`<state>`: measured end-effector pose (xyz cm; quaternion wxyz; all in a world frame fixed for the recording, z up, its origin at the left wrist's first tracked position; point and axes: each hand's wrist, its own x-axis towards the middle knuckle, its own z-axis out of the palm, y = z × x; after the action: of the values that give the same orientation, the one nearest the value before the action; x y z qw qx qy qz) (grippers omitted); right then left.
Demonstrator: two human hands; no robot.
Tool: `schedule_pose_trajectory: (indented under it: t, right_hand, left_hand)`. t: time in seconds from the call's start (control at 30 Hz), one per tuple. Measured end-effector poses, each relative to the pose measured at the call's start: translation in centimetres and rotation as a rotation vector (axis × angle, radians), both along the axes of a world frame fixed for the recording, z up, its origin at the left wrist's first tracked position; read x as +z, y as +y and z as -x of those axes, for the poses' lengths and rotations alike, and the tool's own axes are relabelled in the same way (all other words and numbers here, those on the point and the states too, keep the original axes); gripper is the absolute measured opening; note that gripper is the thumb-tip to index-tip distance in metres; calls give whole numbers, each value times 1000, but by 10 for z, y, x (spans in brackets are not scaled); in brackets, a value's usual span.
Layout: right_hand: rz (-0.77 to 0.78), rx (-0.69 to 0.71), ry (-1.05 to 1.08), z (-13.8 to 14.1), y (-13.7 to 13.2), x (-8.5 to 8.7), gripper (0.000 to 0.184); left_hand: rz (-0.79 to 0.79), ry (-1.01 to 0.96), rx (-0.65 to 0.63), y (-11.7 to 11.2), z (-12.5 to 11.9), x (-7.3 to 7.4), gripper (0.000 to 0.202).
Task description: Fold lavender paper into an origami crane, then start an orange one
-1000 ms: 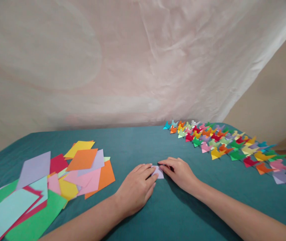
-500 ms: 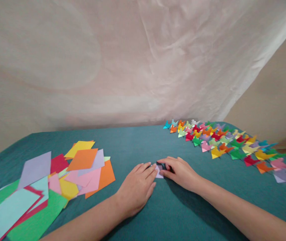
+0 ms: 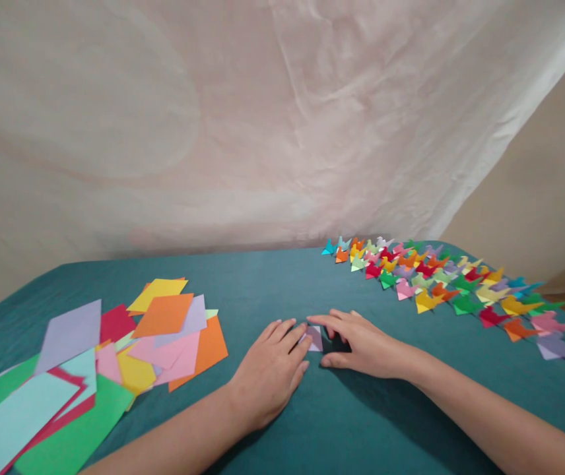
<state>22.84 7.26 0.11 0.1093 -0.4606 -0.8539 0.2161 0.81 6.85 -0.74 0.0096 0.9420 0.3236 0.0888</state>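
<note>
Lilac paper partly hidden beneath outstretched left fingers; right fingers well parted, empty

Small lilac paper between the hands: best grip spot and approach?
Likely the right edge of the lilac paper, pinched from the right: it looks flat on the table, the left hand covers its left part, and its right edge shows bare.
</note>
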Motion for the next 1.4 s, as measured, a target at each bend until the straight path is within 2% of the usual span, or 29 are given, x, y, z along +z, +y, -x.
schedule_pose_trajectory:
  t: [0.13,0.57,0.83,0.93,1.1,1.27,1.4]
  right_hand:
    - [-78,79,-110,1,-6,7,51]
    - [-139,46,-287,9,-13,17,50]
    - [-197,27,-186,5,-12,10,41]
    - [-254,75,-144,2,-8,8,35]
    - [-367,236,-140,1,-2,5,24]
    - [-488,364,-115,1,2,-5,25]
    - [-522,385,-114,0,4,-10,25]
  left_hand:
    - [-20,-18,-6,0,1,1,34]
    - [-68,-3,-47,1,2,6,29]
    - [-90,-35,-190,8,7,9,27]
    - [-91,-69,-197,10,7,8,27]
    - [-60,-112,-200,12,8,5,26]
    - [-58,-145,-218,15,8,3,25]
    - [-52,-149,-228,16,9,2,24]
